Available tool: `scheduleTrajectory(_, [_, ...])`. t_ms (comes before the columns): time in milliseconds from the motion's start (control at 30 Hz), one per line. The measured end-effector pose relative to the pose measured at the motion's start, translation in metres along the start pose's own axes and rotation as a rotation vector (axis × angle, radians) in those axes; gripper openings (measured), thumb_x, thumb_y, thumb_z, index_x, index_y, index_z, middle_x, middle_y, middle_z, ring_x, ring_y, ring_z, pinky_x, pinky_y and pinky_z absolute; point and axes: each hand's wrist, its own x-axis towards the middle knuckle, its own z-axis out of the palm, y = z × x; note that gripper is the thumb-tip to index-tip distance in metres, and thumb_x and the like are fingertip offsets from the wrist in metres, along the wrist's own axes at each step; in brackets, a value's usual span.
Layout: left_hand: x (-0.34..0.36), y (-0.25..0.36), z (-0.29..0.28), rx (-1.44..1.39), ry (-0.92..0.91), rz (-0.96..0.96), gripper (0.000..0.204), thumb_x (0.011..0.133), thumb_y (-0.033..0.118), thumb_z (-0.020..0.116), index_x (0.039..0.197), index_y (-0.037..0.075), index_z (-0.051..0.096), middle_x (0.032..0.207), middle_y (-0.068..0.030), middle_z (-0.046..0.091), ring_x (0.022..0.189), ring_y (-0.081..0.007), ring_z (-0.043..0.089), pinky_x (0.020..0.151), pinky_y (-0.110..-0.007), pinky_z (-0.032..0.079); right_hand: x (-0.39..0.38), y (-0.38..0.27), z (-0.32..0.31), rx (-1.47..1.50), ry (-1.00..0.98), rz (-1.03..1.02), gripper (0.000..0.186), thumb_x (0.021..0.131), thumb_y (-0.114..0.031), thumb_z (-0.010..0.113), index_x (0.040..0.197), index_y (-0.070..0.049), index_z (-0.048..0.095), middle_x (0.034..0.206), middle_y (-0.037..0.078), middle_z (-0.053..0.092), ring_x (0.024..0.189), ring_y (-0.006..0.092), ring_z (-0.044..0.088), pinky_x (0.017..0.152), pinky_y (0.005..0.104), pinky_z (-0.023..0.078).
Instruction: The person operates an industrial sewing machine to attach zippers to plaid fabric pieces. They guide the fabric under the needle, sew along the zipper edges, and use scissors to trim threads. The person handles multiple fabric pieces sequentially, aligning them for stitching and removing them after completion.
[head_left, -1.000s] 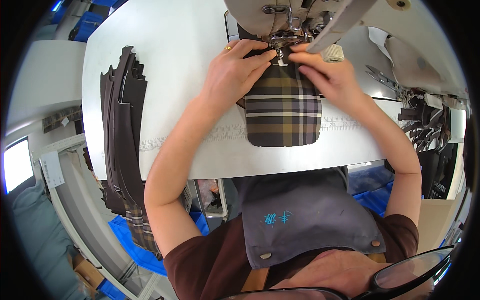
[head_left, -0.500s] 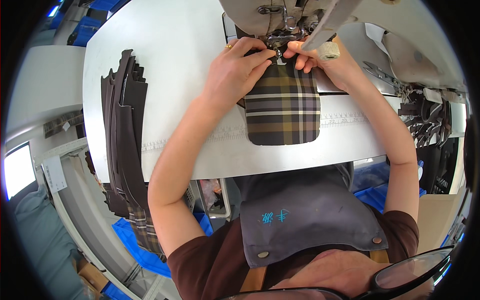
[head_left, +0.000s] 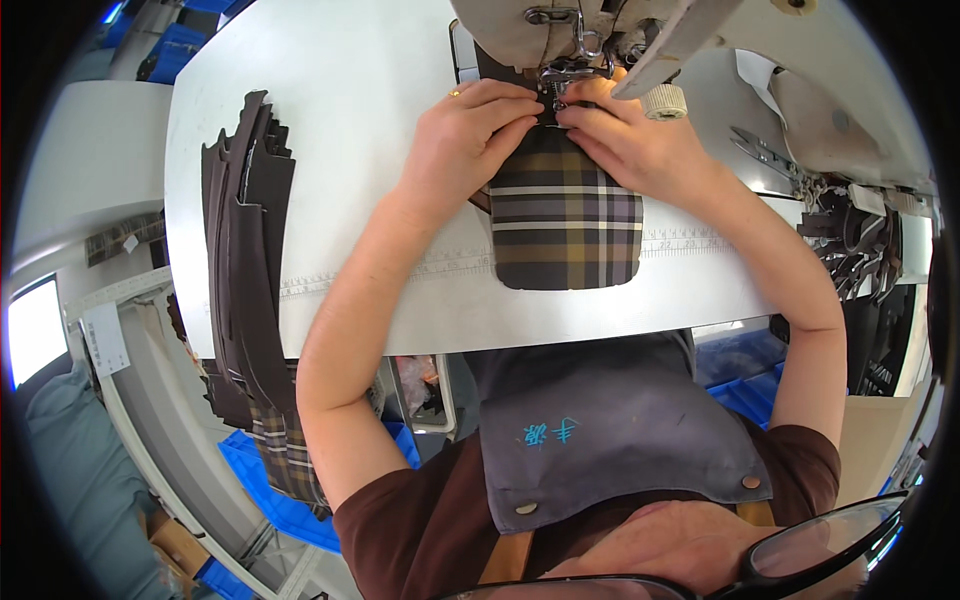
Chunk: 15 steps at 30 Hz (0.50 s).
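A plaid fabric piece in brown, tan and white, with rounded near corners, lies under the sewing machine's presser foot. My left hand comes from the left, its fingertips pinched together at the fabric's far edge beside the foot. From the right, my right hand reaches in with thumb and fingers closed on that same edge, close to the needle area. A dark strip runs behind the foot. The fingertips partly hide the far edge of the plaid.
Long dark strips lie stacked at the table's left, hanging over its front edge above a blue bin. Scissors and dark cut pieces are on the right. A ruler scale crosses the white table.
My right hand has swung over the fabric's right side, its fingers now nearer the presser foot. My left hand has shifted only slightly. The plaid piece stays almost in place.
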Motion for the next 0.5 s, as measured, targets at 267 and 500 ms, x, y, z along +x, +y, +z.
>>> scheduleTrajectory(267, [0.002,0.006,-0.002,0.023,-0.002,-0.005,0.022,0.075,0.009,0.072,0.096,0.005,0.068,0.098,-0.0052,0.067,0.089,-0.0214,0.063,0.075,-0.031,0.051,0.006,0.005,0.010,-0.146,0.022,-0.119,0.015,0.070,-0.014,0.067,0.080,-0.008,0.058,0.079,0.001,0.060,0.069,0.0191,0.058,0.066,0.0328,0.044])
scheduleTrajectory(500, [0.002,0.001,0.007,0.131,0.079,0.102,0.018,0.075,0.015,0.071,0.091,0.009,0.068,0.095,-0.0020,0.065,0.081,-0.0236,0.062,0.068,-0.032,0.052,0.007,0.005,0.013,-0.079,0.070,-0.056,0.014,0.070,-0.013,0.068,0.077,-0.009,0.057,0.068,0.002,0.059,0.063,0.0197,0.058,0.064,0.0327,0.045])
